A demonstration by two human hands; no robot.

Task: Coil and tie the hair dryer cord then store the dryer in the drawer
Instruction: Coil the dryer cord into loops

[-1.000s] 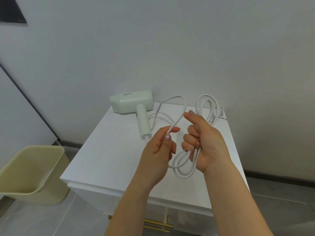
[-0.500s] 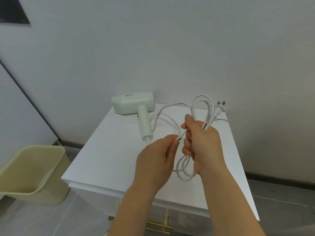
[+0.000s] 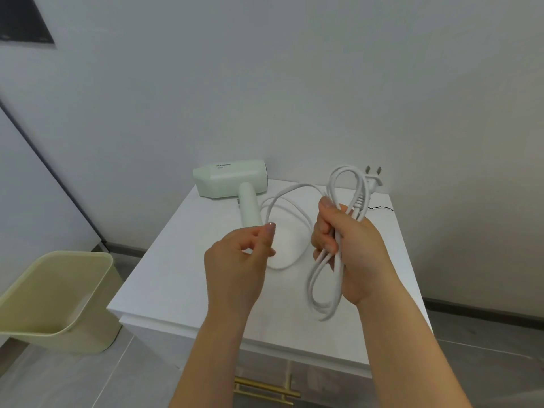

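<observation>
A pale green hair dryer lies at the back of the white cabinet top, handle toward me. Its white cord runs from the handle to my hands. My right hand is shut around several loops of the cord, which stick out above and hang below the fist. The plug rises beside the upper loops. My left hand pinches a loose stretch of cord between thumb and fingers, left of the bundle.
A yellow-beige bin stands on the floor to the left of the cabinet. A gold drawer handle shows on the cabinet front below my arms. A thin black wire lies at the back right edge. The wall is close behind.
My left hand has slid left along the cord, away from my right hand, drawing out a new stretch. One more loop sits in the right-hand bundle.
</observation>
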